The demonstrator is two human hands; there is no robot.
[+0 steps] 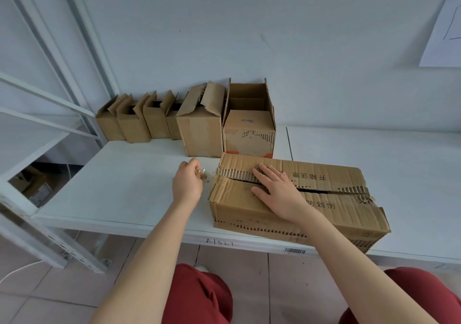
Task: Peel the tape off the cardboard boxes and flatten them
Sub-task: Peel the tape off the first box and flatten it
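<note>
A long worn cardboard box [336, 208] lies on the white shelf [124, 188] in front of me, its top flaps closed with a torn seam down the middle. My right hand [279, 193] rests flat on the top near the box's left end, fingers straight across the seam. Just left of the box, my left hand [187, 183] pinches a crumpled piece of clear tape [202, 172] above the shelf. Small cardboard crumbs lie under it.
Along the wall stand several smaller open boxes [139, 124], a mid-size box [202, 134] and a taller open box [249, 129] right behind the long one. A white metal rack frame [50, 114] rises at the left. A paper sheet [446, 31] hangs on the wall at right.
</note>
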